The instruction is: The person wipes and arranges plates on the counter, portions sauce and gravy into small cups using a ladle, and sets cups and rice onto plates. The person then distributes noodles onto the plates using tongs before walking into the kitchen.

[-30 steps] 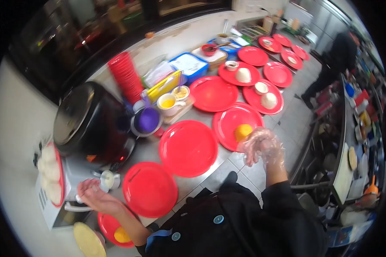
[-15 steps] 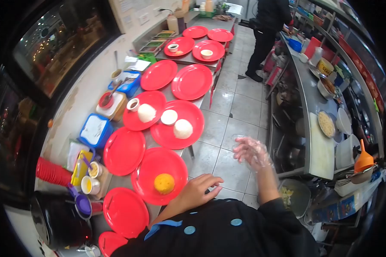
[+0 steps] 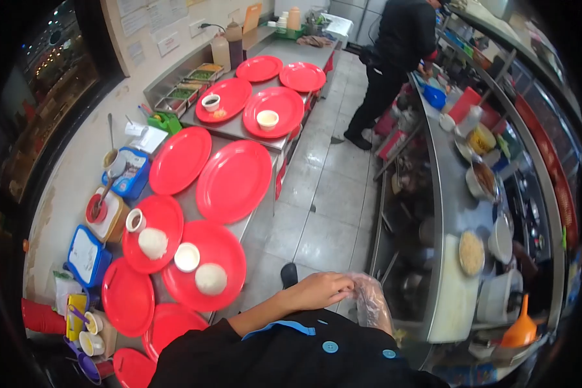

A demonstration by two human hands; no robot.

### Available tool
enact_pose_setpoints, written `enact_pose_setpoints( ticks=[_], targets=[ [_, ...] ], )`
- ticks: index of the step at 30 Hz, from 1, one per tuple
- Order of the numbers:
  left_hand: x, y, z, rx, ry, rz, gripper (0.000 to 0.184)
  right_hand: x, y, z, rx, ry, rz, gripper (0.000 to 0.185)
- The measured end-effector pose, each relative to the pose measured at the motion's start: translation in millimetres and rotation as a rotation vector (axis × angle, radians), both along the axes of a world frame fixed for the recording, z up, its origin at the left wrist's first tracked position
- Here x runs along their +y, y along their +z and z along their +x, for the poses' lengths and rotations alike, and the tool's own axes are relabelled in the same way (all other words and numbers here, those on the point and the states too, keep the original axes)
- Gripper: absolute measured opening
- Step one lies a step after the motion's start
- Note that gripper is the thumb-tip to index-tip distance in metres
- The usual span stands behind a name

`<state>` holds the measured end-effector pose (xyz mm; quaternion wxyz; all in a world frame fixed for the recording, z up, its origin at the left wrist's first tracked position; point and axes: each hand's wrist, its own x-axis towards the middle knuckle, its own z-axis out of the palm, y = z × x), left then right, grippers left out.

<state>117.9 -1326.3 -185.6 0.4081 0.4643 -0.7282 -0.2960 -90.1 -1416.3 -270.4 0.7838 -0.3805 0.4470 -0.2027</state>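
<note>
My bare left hand (image 3: 326, 289) reaches across my front, its fingers pinched on a clear plastic glove (image 3: 367, 299). My right hand (image 3: 376, 313) is inside that glove, close against my left fingertips; its fingers are too covered and blurred to make out. To the left, a red plate (image 3: 231, 258) bears a white rice mound (image 3: 211, 279) and a small white cup (image 3: 187, 257). Beside it, another red plate (image 3: 169, 215) bears a rice mound (image 3: 152, 243) and a cup of dark sauce (image 3: 135, 220).
More red plates (image 3: 234, 181) line the steel counter at left. Blue-lidded tubs (image 3: 86, 255) stand along the wall. A co-worker in black (image 3: 394, 64) stands at the right-hand counter, which holds a bowl of shredded food (image 3: 471, 253), a white board (image 3: 453, 291) and an orange funnel (image 3: 521, 325).
My view has turned and moved forward along the aisle. My hands, apart before, have come together, the left fingers closing on the right hand's glove. The plate with yellow rice has left view.
</note>
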Motion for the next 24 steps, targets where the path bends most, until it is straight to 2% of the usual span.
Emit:
enact_pose_setpoints(
  ticks=[2,4,6,7,9,12,14,16,17,18,19,20,21,22,23,24],
  targets=[
    [-50,7,19,-0.105,-0.005,-0.016,0.02,-45,8,9,0.022,-0.005,-0.014,0.039],
    [-101,17,38,-0.095,0.029,-0.033,0.022,-94,17,17,0.049,-0.059,-0.05,0.038],
    [-145,14,50,-0.21,0.095,-0.06,0.021,-134,12,22,-0.012,-0.075,-0.027,0.037],
    [-165,21,58,-0.192,0.072,-0.001,0.02,-151,12,29,0.041,-0.116,-0.038,0.035],
    [-200,30,68,-0.203,0.079,-0.116,0.02,-185,1,40,0.07,-0.14,-0.003,0.031],
    [-239,49,75,-0.131,0.053,0.053,0.021,-224,14,54,0.032,-0.097,0.02,0.028],
    [-262,41,77,-0.158,0.055,0.139,0.021,-252,-5,43,-0.254,-0.07,-0.13,0.028],
    [-284,29,81,-0.262,0.032,0.205,0.02,-301,-10,18,0.844,0.023,-0.974,0.027],
    [-291,21,82,-0.247,0.039,0.257,0.02,-316,14,-8,1.019,-0.38,-1.203,0.015],
    [-303,16,82,-0.265,-0.02,0.246,0.02,-327,63,-50,1.197,-0.386,-0.897,0.014],
    [-315,12,85,-0.196,0.015,0.356,0.02,-340,34,-110,1.826,-0.415,-1.384,0.012],
    [-328,8,88,-0.127,0.06,0.468,0.02,-336,28,-177,2.362,-0.544,-1.39,0.008],
    [-346,5,91,-0.11,0.034,0.46,0.021,-308,65,-221,1.91,-0.848,-1.266,0.012],
    [-364,10,90,-0.124,0.009,0.459,0.021,-287,14,-311,1.846,-0.983,-0.88,0.015],
    [-383,18,87,-0.191,-0.019,0.414,0.021,-263,-8,-362,1.924,-1.114,-0.599,0.02],
    [-401,23,83,-0.252,-0.045,0.369,0.02,-237,-22,-401,1.976,-0.902,-0.498,0.022]
  ],
)
